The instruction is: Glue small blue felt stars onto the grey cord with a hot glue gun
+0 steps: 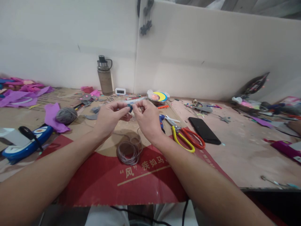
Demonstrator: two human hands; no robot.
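Observation:
My left hand (pixel 113 116) and my right hand (pixel 147 118) meet above the middle of the table, fingertips pinched together. Between them is a small dark blue-teal piece (pixel 130 108), mostly covered by the fingers, so its kind cannot be made out. Both hands appear to grip it. Below them a loose coil of thin greyish cord (pixel 128 154) lies on the red printed cardboard (pixel 98 185), and a strand runs up toward the hands. Just right of my right hand lie scissors with red handles (pixel 193 138) and a tool with yellow handles (pixel 185 144).
A black phone (pixel 204 130) lies to the right. Behind stand a water bottle (pixel 105 77) and a small white clock (pixel 120 91). At left are a grey yarn ball (pixel 66 115), purple fabric (pixel 52 114) and a blue-and-white device (pixel 28 147). Another person's hand (pixel 295 126) shows at far right.

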